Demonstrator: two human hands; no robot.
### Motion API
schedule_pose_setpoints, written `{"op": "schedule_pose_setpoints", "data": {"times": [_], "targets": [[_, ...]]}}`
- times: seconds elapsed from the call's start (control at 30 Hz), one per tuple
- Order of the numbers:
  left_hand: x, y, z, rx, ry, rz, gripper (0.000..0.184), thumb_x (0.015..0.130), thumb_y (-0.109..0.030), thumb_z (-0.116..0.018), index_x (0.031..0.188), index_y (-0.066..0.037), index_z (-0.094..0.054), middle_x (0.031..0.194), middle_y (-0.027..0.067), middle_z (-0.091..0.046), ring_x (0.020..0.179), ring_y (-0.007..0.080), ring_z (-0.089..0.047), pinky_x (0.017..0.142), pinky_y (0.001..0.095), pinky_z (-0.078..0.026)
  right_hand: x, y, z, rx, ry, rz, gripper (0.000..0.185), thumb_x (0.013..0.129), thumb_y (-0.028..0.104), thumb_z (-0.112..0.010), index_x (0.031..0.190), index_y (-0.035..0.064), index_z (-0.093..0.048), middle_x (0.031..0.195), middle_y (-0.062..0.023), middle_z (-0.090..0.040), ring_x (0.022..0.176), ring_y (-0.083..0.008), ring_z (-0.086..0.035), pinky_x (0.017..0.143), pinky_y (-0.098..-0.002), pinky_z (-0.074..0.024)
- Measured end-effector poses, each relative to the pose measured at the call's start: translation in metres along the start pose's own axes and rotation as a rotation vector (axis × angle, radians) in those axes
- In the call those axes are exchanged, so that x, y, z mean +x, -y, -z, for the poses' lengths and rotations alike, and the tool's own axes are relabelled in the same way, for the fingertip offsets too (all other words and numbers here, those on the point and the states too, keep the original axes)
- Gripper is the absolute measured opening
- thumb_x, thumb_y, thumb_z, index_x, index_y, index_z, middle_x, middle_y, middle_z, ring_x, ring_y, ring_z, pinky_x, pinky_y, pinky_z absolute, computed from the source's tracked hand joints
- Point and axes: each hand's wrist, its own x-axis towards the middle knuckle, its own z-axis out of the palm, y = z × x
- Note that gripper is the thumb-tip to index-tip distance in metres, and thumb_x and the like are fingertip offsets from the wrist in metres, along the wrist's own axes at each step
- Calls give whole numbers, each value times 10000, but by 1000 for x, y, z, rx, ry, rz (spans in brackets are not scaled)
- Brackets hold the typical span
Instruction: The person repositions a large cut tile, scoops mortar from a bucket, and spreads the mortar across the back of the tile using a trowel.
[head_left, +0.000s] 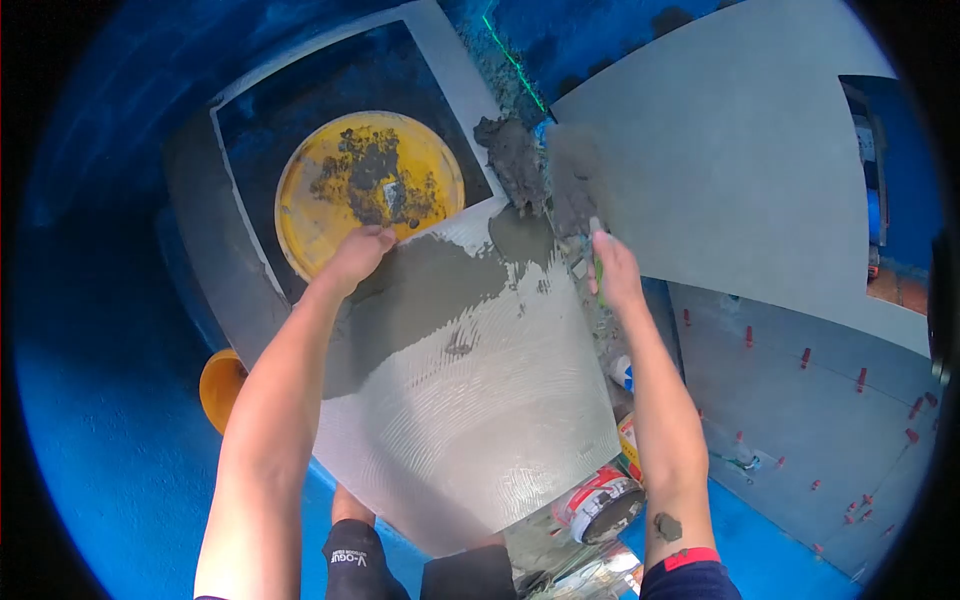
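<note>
A large tile leans across the middle, its back facing me. Wet grey mortar covers its upper left part, and fine comb lines mark the paler area below. At the tile's upper edge my left hand is closed, fingers gripping that edge. My right hand is closed round the handle of a trowel, whose blade is blurred by motion and smeared grey. Beside the blade clings a lump of mortar. Behind my left hand is a yellow round lid stained with dried mortar.
An orange bucket stands at left, and a mortar-stained pail at lower right. Another large grey panel fills the upper right. Red tile clips dot the grey tiles below it. A green laser line crosses the top.
</note>
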Motion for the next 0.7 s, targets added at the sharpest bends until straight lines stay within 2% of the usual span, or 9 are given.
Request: {"op": "schedule_pose_setpoints", "data": {"times": [0.1,0.17,0.2,0.27,0.37,0.6,0.67,0.7], "targets": [[-4,-7,-5,49,-22,25,355,970,-304,-557,1116,4,-655,1020,42,-646,939,159,-552,872,291,-410,19,8,-5,18,106,63,485,961,488,-527,911,8,-569,646,-61,-551,479,-153,-510,475,-316,-409],[-5,-8,-9,-73,-92,1,294,910,-226,-553,982,36,-664,893,78,-642,851,189,-556,801,321,-426,31,12,-9,-76,151,29,521,948,512,-535,913,-7,-576,659,-68,-564,496,-160,-529,488,-321,-423],[-7,-8,-9,-71,-93,3,294,910,-226,-553,982,36,-664,893,78,-642,851,189,-556,801,321,-426,35,13,-10,-74,153,27,521,948,512,-535,913,-7,-576,659,-68,-564,496,-160,-529,488,-321,-423],[-9,-11,-6,-88,-44,19,361,983,-293,-547,1117,26,-650,989,56,-648,928,171,-545,866,295,-409,42,18,-11,-156,95,-32,548,932,525,-555,952,-21,-593,673,-74,-572,512,-159,-541,493,-317,-430],[-4,-5,-6,-18,-44,9,373,984,-294,-544,1124,36,-645,1018,69,-656,955,179,-551,884,294,-406,58,11,-6,-167,117,-6,563,925,523,-565,1022,-30,-609,686,-80,-582,520,-165,-544,500,-314,-445],[-2,-1,-10,-85,-47,37,398,979,-293,-544,1158,53,-627,1063,79,-654,990,186,-557,905,295,-403,64,27,-7,-279,166,-6,575,924,523,-566,1063,-33,-606,718,-97,-579,546,-166,-548,497,-316,-445],[-3,1,-13,-100,-136,-37,344,951,-277,-537,978,47,-648,890,97,-642,836,208,-564,793,332,-431,67,24,-11,-268,129,-12,575,930,524,-559,1097,-24,-599,699,-82,-554,534,-156,-529,490,-314,-432],[-3,1,-14,-101,-137,-35,344,951,-277,-537,978,47,-648,890,97,-642,836,208,-564,793,332,-431,69,24,-11,-268,131,-12,575,930,524,-559,1097,-24,-599,699,-82,-554,534,-156,-529,490,-314,-432]]}}
